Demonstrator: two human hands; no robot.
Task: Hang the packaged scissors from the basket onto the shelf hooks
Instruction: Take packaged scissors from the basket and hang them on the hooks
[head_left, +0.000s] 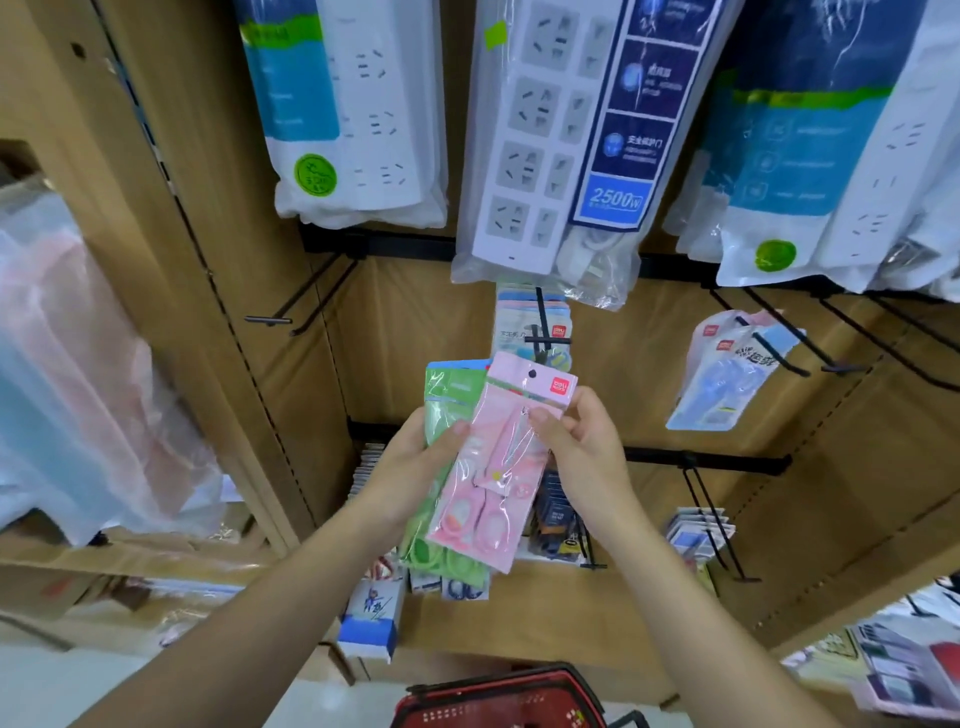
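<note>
Where black hooks (267, 319) line wooden shelving (415, 322), red basket (498, 696) below

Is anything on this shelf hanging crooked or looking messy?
Yes. The blue pack hanging on the right is tilted, with its top leaning to the right, unlike the straight stack in the middle. Nothing looks spilled or torn.

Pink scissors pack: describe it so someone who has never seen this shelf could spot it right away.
Start at the grey power strip hanging in the middle of the wooden shelf. Just below it, the left hand and right hand hold two scissors packs. The pink pack is the front one, with a red logo at its top corner; the green pack lies behind it.
</note>
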